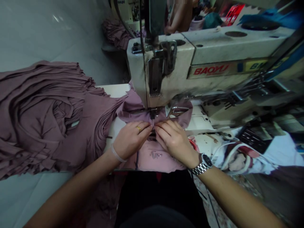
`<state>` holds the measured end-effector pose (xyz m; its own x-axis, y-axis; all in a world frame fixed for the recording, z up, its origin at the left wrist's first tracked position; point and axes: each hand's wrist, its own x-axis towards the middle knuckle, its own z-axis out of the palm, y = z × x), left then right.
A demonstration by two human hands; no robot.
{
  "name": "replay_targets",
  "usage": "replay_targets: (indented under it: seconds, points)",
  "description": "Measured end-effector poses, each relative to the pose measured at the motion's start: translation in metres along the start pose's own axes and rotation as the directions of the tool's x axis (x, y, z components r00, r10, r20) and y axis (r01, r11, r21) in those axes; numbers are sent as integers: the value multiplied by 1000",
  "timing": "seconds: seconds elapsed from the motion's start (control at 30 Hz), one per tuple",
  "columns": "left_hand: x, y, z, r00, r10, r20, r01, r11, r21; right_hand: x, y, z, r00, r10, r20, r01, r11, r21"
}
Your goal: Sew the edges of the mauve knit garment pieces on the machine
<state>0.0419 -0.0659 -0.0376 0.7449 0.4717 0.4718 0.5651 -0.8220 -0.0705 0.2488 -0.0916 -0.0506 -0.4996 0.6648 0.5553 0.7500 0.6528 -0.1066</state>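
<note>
My left hand (130, 139) and my right hand (174, 139) meet just in front of the presser foot (154, 112) of a sewing machine (163, 69). The fingertips of both are pressed together on the edge of a mauve fabric piece (133, 106). That piece runs under the needle area and spreads out to both sides of it. Part of its edge is hidden beneath my fingers. A ring and a pale band are on my left hand and wrist; a metal watch (203, 163) is on my right wrist. Below my hands lies pink cloth (152, 158).
A large stack of mauve cut fabric (47, 117) lies on the left, reaching up to the machine bed. At right are white cords (230, 155) and cloth scraps. Behind the machine, another person's arm (180, 15) shows near another mauve fabric pile (117, 33).
</note>
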Motion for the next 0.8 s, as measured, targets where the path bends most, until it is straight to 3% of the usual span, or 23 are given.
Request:
replay_targets:
  seconds: [0.3, 0.5, 0.8]
  points:
    - [10, -4, 9, 994, -109, 5, 109, 994, -4, 15, 7, -3, 991, 90, 96, -93, 995, 34]
    - [11, -5, 8, 994, -111, 2, 111, 994, -8, 14, 19, -4, 992, 50, 113, -62, 992, 107]
    - [11, -2, 11, 995, -97, 8, 97, 995, -6, 15, 12, -4, 989, -45, 143, 62, 991, -118]
